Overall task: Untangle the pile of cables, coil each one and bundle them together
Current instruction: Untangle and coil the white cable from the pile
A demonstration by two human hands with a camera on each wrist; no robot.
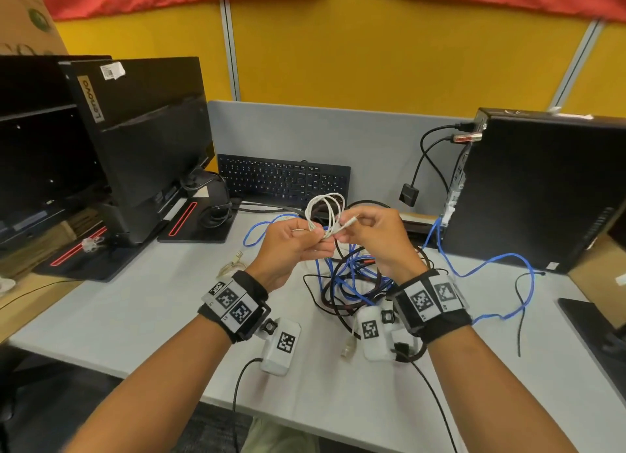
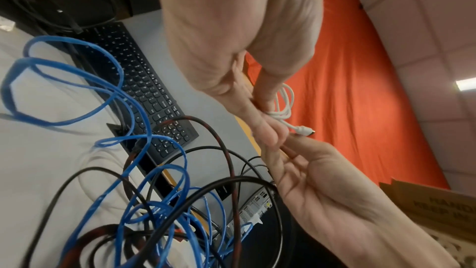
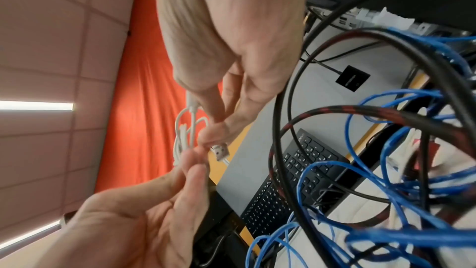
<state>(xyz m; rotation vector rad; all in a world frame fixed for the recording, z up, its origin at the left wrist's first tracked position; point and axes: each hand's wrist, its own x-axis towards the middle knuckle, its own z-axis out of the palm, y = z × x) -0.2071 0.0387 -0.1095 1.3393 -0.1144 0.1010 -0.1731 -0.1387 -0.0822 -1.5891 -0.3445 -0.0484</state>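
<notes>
1. A white USB cable, wound into a few small loops, is held up above the bench between the two hands, in front of the black keyboard.
2. The left hand pinches the gathered loops at their lower end, thumb and fingertips closed on the strands; the loops stand up above the fingers.
3. The right hand pinches one end of the same white cable near its slim white plug, fingers curled, meeting the left hand's fingertips.
4. In the right wrist view a metal USB-A plug sticks out just below the pinching fingertips, beside the white loops.
5. Both forearms reach forward from the near edge of the bench, palms turned toward each other, wrists raised off the surface.
6. Under and just beyond the hands the rest of the pile lies on the bench: a blue network cable looped many times, tangled with black cables and a red-and-black braided cable.
7. One blue strand runs right toward a black computer tower standing on the bench.
8. A black monitor stands at the left with its back to the camera.
</notes>
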